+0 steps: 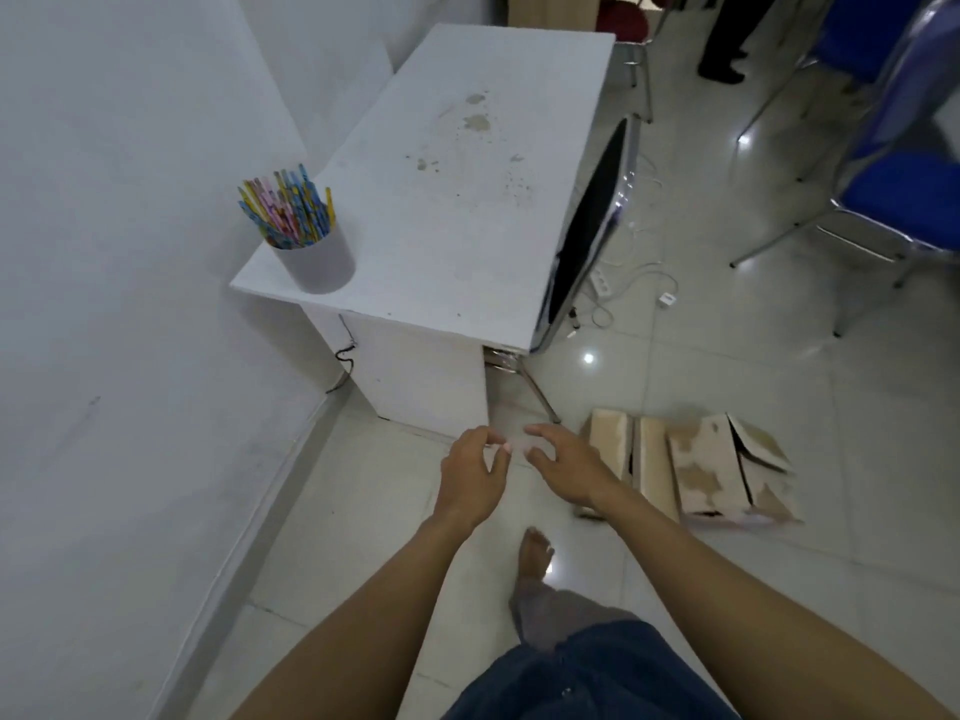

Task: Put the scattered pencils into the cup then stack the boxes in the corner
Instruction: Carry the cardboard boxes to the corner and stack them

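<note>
A grey cup full of several colourful pencils stands at the near left corner of the white table. Worn cardboard boxes lie side by side on the tiled floor, right of the table's base. My left hand and my right hand hover close together over the floor in front of the table, fingers spread and curled, holding nothing. The right hand is just left of the nearest box, not touching it.
A white wall runs along the left and meets the floor beside the table. A black chair leans at the table's right edge. Blue chairs, cables and a power strip lie beyond. My bare foot is below.
</note>
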